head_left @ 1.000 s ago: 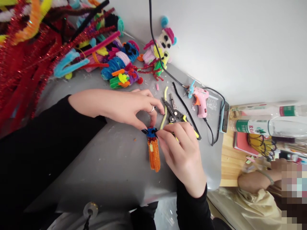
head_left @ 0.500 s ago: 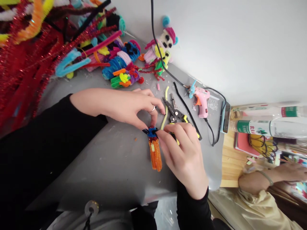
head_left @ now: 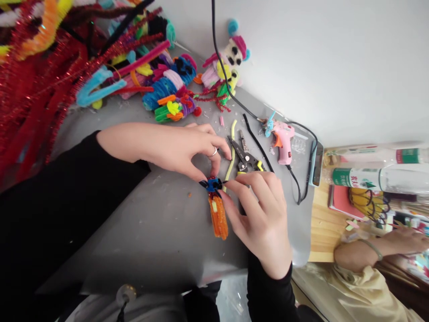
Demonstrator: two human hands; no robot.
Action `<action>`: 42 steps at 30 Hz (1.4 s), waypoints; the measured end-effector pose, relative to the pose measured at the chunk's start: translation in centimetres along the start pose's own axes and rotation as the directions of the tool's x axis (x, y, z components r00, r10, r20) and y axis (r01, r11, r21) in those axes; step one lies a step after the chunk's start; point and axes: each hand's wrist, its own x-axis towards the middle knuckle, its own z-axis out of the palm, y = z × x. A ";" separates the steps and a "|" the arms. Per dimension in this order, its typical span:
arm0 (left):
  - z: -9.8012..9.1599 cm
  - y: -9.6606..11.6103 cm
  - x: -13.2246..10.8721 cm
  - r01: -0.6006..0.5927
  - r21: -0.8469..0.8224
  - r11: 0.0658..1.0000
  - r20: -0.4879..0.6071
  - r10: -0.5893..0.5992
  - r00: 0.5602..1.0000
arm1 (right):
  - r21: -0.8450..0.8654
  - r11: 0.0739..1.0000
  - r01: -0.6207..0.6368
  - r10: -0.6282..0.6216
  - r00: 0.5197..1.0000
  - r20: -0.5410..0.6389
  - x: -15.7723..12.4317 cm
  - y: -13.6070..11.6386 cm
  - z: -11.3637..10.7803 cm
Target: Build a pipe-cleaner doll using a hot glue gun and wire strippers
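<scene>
A small fuzzy figure lies on the grey table mat (head_left: 161,232), with an orange body (head_left: 219,219) and a blue head (head_left: 212,184) that bears black pieces. My left hand (head_left: 177,147), a ring on one finger, pinches the head from the left and above between thumb and finger. At the head's right side is my right hand (head_left: 259,214); its thumb and forefinger are slightly apart, with the fingertips by a black piece on the head. A pale yellow stem (head_left: 231,163) and black-and-yellow pliers (head_left: 246,158) lie just beyond the hands.
Red tinsel stems (head_left: 43,89) heap at the upper left, beside several fuzzy figures (head_left: 167,87). A pink glue gun (head_left: 284,141) with a black cable lies at the right. Past it are plastic bottles (head_left: 358,178) on a wooden surface (head_left: 321,223) and another person's arm (head_left: 362,252).
My right thumb and forefinger have parted a little at the figure's head, and the hand covers more of the pliers' handles. My left hand keeps its hold.
</scene>
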 end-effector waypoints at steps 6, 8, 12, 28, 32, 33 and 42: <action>0.0 0.0 0.0 -0.012 0.005 1.000 -0.003 0.012 1.000 | 0.073 0.997 0.018 -0.017 1.000 -0.008 -0.2 0.0 0.3; 0.0 0.0 0.0 -0.007 -0.002 1.000 -0.005 0.007 1.000 | 0.068 0.998 0.018 -0.018 1.000 -0.004 -0.2 0.0 0.5; 0.0 0.2 0.1 0.016 0.002 1.000 0.007 -0.016 1.000 | 0.063 0.998 0.000 0.001 1.000 -0.016 -0.1 0.0 0.9; -0.3 0.7 0.2 0.020 0.008 1.000 0.021 -0.020 1.000 | 0.159 0.986 -0.047 0.075 0.981 -0.177 -1.1 -0.2 1.3; -0.4 0.7 0.1 0.010 -0.008 1.000 0.022 -0.009 1.000 | 0.134 0.991 0.004 0.019 0.984 -0.174 -1.3 -0.2 1.8; -0.4 0.7 0.1 0.012 -0.014 1.000 0.022 -0.011 1.000 | 0.133 0.991 0.007 0.016 0.985 -0.174 -1.3 -0.2 2.0; -0.3 0.7 0.2 0.019 0.009 1.000 0.020 -0.019 1.000 | 0.168 0.986 0.012 0.021 0.981 -0.192 -1.0 -0.2 2.9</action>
